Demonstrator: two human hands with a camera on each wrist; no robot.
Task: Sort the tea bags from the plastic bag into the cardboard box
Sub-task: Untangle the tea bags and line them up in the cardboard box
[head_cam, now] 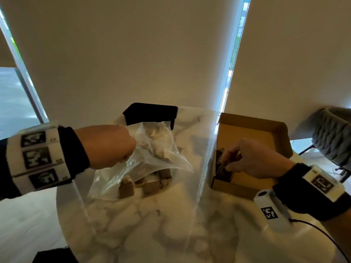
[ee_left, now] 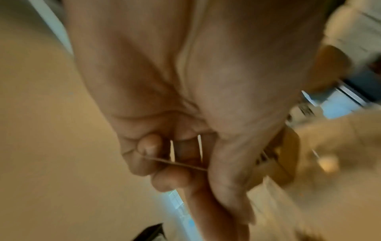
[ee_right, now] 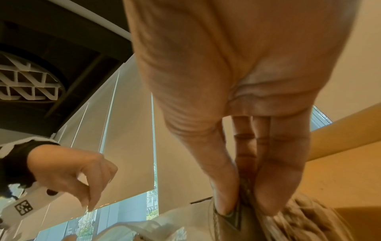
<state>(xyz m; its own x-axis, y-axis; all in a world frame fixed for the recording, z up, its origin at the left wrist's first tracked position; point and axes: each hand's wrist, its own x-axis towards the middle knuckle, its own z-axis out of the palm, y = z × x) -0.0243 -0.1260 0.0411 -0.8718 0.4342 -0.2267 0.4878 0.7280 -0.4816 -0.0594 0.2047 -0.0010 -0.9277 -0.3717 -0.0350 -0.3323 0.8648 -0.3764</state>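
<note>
A clear plastic bag [head_cam: 152,156] lies on the marble table [head_cam: 152,224], with several tan tea bags [head_cam: 127,188] inside near its lower end. My left hand [head_cam: 129,154] pinches the bag's upper edge; the left wrist view shows the left hand [ee_left: 164,163] with fingers curled on a thin edge. The open cardboard box [head_cam: 252,133] stands to the right. My right hand [head_cam: 226,164] reaches into its near left corner and pinches a dark patterned tea bag [head_cam: 221,171]. In the right wrist view the thumb and fingers of the right hand [ee_right: 241,203] close on that tea bag [ee_right: 228,226].
A black rectangular container [head_cam: 150,114] sits at the table's far edge behind the plastic bag. A grey knitted seat [head_cam: 334,133] stands off the table at the right. Blinds cover the window behind. The table's round edge curves along the left.
</note>
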